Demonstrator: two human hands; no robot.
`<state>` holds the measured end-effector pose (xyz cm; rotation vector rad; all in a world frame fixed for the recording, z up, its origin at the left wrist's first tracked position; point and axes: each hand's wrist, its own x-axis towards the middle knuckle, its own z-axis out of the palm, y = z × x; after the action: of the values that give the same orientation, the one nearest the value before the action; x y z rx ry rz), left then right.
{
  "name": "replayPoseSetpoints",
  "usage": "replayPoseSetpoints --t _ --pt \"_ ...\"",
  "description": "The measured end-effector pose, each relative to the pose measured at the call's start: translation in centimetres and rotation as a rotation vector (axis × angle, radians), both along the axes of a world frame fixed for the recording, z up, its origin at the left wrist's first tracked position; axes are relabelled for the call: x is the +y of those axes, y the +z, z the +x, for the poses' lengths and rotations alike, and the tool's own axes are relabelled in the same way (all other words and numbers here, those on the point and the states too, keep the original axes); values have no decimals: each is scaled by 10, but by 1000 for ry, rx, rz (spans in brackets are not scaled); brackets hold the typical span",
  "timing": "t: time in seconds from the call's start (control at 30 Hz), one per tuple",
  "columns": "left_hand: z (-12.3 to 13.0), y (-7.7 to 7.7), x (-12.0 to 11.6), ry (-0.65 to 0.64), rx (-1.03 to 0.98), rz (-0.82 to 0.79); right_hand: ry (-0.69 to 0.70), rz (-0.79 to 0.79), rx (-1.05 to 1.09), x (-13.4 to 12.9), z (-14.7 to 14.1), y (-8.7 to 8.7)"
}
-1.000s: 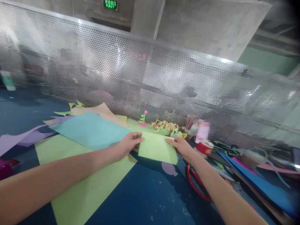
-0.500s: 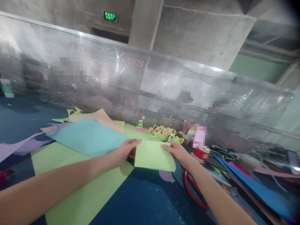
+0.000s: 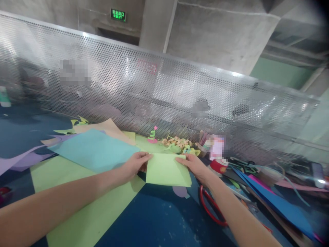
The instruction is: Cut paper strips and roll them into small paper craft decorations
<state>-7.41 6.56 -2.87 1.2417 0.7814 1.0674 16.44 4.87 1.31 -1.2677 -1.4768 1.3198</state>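
A folded sheet of light green paper (image 3: 167, 171) is held up between my two hands, above the dark blue table. My left hand (image 3: 140, 161) pinches its upper left corner, thumb on the near side. With thumb and fingers, my right hand (image 3: 191, 164) grips its upper right corner. Under my left forearm lies a large light green sheet (image 3: 84, 202), partly covered by a light blue sheet (image 3: 97, 151). Just below the folded paper, a purple paper piece (image 3: 180, 191) rests on the table. The fingers behind the paper are hidden.
A perforated metal screen (image 3: 115, 79) runs along the back. Before it stand a small green spiral with a pink star (image 3: 153, 134) and a pile of paper curls (image 3: 177, 142). On the right are red scissor handles (image 3: 209, 209), a red tape roll (image 3: 218, 165) and blue paper (image 3: 275, 199).
The view has shifted slightly, so the whole scene sits a little further left. Both hands keep their hold on the folded green paper, which looks a bit flatter along its lower edge.
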Motion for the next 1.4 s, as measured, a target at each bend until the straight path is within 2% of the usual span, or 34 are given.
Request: replayPoseSetpoints --t 0.37,0.57,0.97,1.17,1.4 --pt "-2 -3 1 -15 -38 -4 -5 2 -17 -1 0 2" --pt "0 3 0 -83 -12 -22 -24 -2 -26 -2 3 6" --pt "-1 7 -2 -107 26 11 14 34 -112 -11 1 18" --pt "-3 18 4 -96 109 46 42 118 -236 -14 6 31" --pt "2 42 -4 -99 263 253 3 297 -360 -19 13 56"
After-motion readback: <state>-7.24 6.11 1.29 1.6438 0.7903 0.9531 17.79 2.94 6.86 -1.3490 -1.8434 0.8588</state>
